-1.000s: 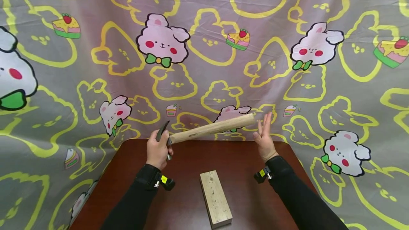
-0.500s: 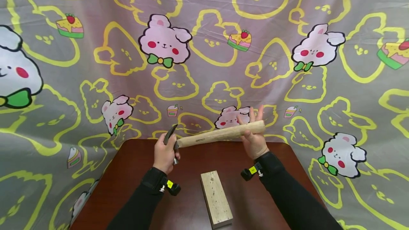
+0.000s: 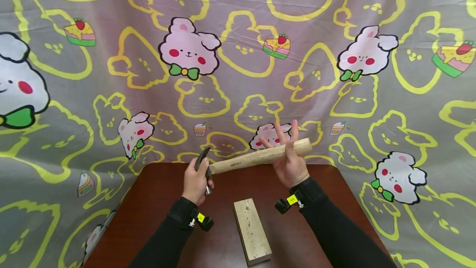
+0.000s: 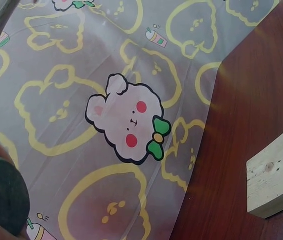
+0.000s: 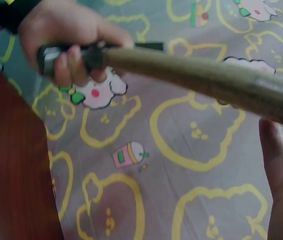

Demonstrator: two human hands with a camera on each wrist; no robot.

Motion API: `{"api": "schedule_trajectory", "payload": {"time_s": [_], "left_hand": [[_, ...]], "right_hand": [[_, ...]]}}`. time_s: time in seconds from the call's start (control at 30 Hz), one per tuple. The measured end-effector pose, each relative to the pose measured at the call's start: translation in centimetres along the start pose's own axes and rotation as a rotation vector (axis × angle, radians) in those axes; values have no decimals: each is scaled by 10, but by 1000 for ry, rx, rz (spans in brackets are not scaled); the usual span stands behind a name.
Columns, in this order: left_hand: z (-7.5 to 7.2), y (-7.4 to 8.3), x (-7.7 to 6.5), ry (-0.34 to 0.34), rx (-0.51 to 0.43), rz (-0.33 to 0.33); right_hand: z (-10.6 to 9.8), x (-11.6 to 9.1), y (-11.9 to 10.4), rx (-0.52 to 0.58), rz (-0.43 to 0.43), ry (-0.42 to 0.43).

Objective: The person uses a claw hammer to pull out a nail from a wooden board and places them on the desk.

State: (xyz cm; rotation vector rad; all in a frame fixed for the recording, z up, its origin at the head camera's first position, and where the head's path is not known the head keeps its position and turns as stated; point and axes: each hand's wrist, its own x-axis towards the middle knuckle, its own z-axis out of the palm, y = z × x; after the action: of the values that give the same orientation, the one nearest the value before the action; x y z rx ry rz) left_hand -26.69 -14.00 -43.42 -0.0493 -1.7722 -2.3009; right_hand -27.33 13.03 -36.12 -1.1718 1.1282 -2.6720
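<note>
My left hand [image 3: 195,182] grips a claw hammer [image 3: 247,159] by its dark metal head, the claw sticking up above the thumb. From there the pale wooden handle, with printed lettering, points right and slightly upward over the table. At the handle's far end my right hand [image 3: 291,169] has its fingers spread and mostly straight behind the wood, with the thumb crossing in front. The right wrist view shows the left fingers curled round the hammer head [image 5: 49,59] and a right-hand digit [image 5: 276,152] just under the handle. In the left wrist view the round hammer face [image 4: 4,195] shows.
A pale rectangular wood block [image 3: 253,233] lies on the dark red-brown table [image 3: 148,214], below and between the hands. A grey cloth printed with bunnies and yellow outlines [image 3: 238,69] hangs at the back and both sides.
My right hand has moved left from beyond the handle's end to the handle, thumb now crossing it. The left hand and hammer have shifted slightly right.
</note>
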Motion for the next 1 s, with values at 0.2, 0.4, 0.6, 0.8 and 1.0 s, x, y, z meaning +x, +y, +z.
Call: {"api": "schedule_trajectory", "payload": {"time_s": [0.2, 0.4, 0.6, 0.8, 1.0], "left_hand": [[0, -5, 1, -3, -21, -10], [2, -4, 0, -43, 15, -26], [5, -9, -3, -80, 19, -37], [9, -15, -7, -152, 25, -51], [12, -22, -11, -225, 81, -72]], "right_hand": [[5, 1, -3, 16, 27, -52], [6, 2, -5, 27, -46, -55], [5, 1, -4, 64, -89, -72], [9, 3, -7, 166, -100, -35], [12, 4, -12, 123, -100, -14]]}}
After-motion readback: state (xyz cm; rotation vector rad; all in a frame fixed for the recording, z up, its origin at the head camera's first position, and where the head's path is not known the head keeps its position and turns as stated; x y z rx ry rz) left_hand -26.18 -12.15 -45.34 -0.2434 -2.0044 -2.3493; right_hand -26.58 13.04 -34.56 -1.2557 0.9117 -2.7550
